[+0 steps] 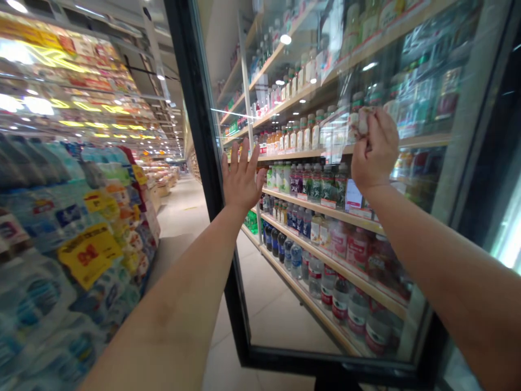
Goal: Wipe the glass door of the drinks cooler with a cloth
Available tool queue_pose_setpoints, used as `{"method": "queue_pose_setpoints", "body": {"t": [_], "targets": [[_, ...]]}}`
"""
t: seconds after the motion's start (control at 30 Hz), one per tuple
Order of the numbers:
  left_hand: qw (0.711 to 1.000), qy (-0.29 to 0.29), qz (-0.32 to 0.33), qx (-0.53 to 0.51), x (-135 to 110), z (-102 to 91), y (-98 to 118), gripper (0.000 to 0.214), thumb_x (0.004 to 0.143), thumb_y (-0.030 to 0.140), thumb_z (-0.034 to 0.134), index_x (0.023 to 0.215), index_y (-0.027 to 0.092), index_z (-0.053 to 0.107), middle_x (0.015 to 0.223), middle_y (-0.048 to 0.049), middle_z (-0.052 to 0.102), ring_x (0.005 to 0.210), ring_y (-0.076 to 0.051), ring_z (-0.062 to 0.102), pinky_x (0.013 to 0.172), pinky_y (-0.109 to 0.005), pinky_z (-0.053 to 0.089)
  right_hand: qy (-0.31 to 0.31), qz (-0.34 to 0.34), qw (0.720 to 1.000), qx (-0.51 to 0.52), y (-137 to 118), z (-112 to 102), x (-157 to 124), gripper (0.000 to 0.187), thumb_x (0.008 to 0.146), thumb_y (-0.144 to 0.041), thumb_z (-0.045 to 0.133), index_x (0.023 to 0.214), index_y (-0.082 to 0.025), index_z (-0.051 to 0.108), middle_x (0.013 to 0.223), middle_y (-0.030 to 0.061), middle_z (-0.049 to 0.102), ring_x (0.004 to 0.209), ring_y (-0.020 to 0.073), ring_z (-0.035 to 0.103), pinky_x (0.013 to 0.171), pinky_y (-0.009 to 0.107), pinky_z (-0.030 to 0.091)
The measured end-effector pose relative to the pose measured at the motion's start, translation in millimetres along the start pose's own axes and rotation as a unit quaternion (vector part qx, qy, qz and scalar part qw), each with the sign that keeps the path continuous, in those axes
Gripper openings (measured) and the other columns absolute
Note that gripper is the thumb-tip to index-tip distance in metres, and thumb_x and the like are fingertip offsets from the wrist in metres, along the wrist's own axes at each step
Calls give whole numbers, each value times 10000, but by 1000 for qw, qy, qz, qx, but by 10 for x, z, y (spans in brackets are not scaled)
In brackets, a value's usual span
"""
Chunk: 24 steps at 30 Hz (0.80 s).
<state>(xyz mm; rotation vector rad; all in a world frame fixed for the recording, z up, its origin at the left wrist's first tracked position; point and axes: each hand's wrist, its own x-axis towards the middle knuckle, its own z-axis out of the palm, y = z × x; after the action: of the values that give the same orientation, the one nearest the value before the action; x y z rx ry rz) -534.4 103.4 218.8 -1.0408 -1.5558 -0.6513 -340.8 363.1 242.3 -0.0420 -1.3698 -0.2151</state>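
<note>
A black-framed glass cooler door stands swung out in front of me. My left hand lies flat on its glass near the left frame, fingers stretched and spread. My right hand is closed around a small crumpled whitish wad, perhaps a cloth or tissue, pressed against the upper glass. Through the glass I see long shelves of drink bottles.
A stack of shrink-wrapped water bottle packs with yellow price tags stands on the left. The tiled aisle runs away between the packs and the door. The cooler's dark edge is at the right.
</note>
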Motion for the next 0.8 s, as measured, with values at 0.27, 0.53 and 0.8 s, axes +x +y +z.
{"method": "queue_pose_setpoints", "body": {"t": [0.27,0.53,0.8], "targets": [[1000,2,8,10,-11,8,-10,638,1035,532,336,1596,228,363,1697,-67,238,1595,-282,86,1296,-524,8,-193,-202,959,41,-155,-93,-98,602,963,-216,440,1560,-290,417,1578,23,475,1471,279,421,1223,558,370],[1000,6,11,27,-18,12,-10,634,1034,508,343,1596,214,363,1694,-68,248,1595,-273,94,1299,-503,16,-120,-106,986,37,-99,-58,-153,666,963,-214,419,1613,-308,311,1596,27,442,1500,325,367,1235,622,321],[1000,-7,-6,2,-11,-4,12,629,1031,511,350,1588,220,374,1698,-59,238,1597,-268,70,1300,-500,-5,-51,-33,998,23,-143,-75,-215,589,976,-186,366,1556,-264,434,1544,68,501,1450,324,442,1207,610,366]]}}
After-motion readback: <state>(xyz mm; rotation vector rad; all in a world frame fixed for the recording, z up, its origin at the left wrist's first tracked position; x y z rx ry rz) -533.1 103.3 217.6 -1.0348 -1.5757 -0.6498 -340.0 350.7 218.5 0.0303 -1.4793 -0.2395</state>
